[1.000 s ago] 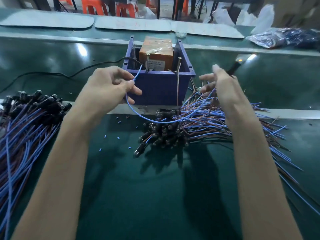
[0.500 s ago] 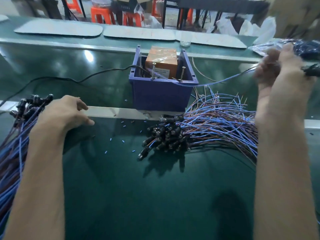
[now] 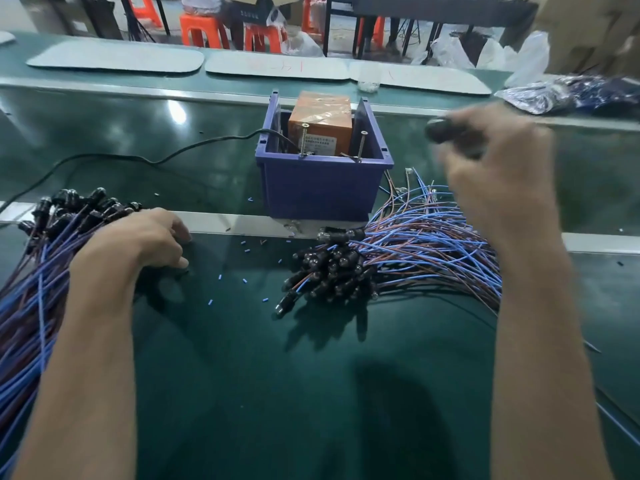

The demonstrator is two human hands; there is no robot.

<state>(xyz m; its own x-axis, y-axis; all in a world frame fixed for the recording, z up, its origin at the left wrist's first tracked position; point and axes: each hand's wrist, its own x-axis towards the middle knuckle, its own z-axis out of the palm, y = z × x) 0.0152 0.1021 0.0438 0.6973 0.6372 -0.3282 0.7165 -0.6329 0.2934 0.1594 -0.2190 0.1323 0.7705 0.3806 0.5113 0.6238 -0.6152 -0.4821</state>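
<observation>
Step in hand: by the look of it, moving one lead, gripped at its black barrel connector [image 3: 437, 130], on from the blue bin [image 3: 322, 188].
Where: raised above the bench [image 3: 277, 393], to the right of the bin and beyond the middle pile of leads [image 3: 415, 258].
Right hand [image 3: 495, 174]: fingers curled tight round the connector; blurred, so the exact pinch and any trailing wire cannot be made out.
Left hand [image 3: 138, 244]: resting at the near-left on the left pile of leads [image 3: 41, 271], just behind its black ends; fingers loosely bent, tips down on the bench, nothing plainly held.
Doing it well: keep the grip on the barrel, not the thin wire; lift clear of the two screws [image 3: 304, 138] at the bin's front rim; lay the lead parallel with its pile, connectors together.
Watch for: snagging loose blue and brown wires; blue insulation offcuts [image 3: 221, 277] scattered mid-bench.
</observation>
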